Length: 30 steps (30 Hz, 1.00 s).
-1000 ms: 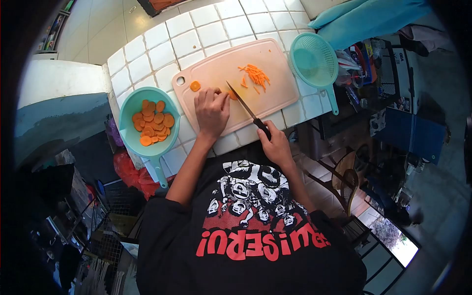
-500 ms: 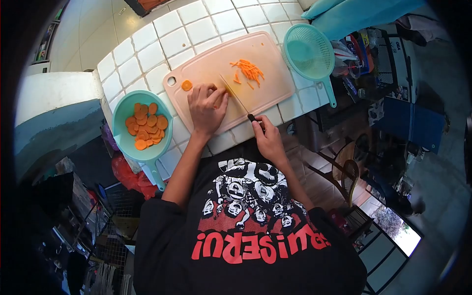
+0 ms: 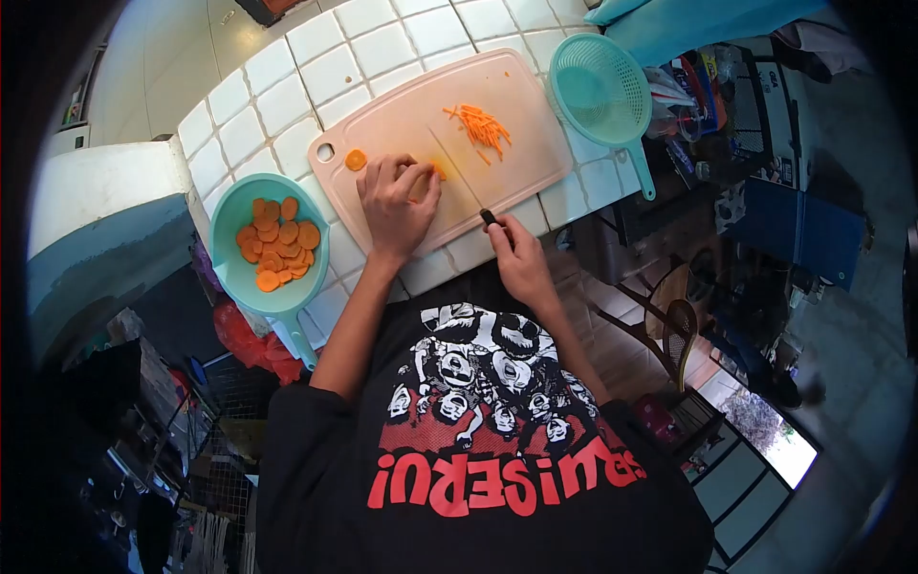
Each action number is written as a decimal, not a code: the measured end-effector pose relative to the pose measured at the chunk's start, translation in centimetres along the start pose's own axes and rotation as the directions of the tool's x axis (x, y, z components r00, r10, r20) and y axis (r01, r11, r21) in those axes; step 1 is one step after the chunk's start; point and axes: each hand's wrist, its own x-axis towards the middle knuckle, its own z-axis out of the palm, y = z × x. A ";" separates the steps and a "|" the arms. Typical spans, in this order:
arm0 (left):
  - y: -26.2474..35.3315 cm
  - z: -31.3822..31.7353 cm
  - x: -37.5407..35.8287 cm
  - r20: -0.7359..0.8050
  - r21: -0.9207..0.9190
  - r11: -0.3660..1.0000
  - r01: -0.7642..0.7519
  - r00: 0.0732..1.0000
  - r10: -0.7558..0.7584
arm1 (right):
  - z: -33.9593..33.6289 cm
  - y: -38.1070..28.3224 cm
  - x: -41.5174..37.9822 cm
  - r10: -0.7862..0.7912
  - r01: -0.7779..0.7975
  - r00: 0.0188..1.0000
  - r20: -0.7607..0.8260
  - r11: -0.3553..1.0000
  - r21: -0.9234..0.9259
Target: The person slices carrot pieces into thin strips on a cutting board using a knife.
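My right hand (image 3: 522,258) is wrapped around the black handle of a knife (image 3: 466,184), whose thin blade stretches away across the pink cutting board (image 3: 387,120). Left of the blade, my left hand (image 3: 396,207) presses curled fingers onto carrot (image 3: 437,171) on the board; the fingers hide most of it. Right of the blade lies a small pile of thin carrot strips (image 3: 481,131). A single round carrot slice (image 3: 356,160) rests near the board's left end, beside my left fingers.
A turquoise colander (image 3: 226,273) holding several carrot slices (image 3: 283,251) stands left of the board. On the right is another turquoise colander (image 3: 583,81), its handle over the edge of the white tiled counter (image 3: 333,73). A wooden chair (image 3: 674,330) stands behind on the right.
The knife blade has shifted a little right, away from my left fingers and toward the strips. Loose strips near the pile lie differently. The whole view has shifted slightly.
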 end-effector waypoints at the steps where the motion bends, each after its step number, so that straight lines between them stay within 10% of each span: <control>1: 0.0 0.0 0.0 0.005 0.002 1.000 0.007 1.000 -0.007 | 0.3 0.5 -0.2 0.007 -0.007 1.000 0.001 1.000 -0.001; 30: 0.0 -0.1 0.3 0.037 0.029 0.999 0.014 0.999 -0.015 | 1.5 -0.7 -1.3 0.027 0.004 0.997 0.073 0.917 -0.398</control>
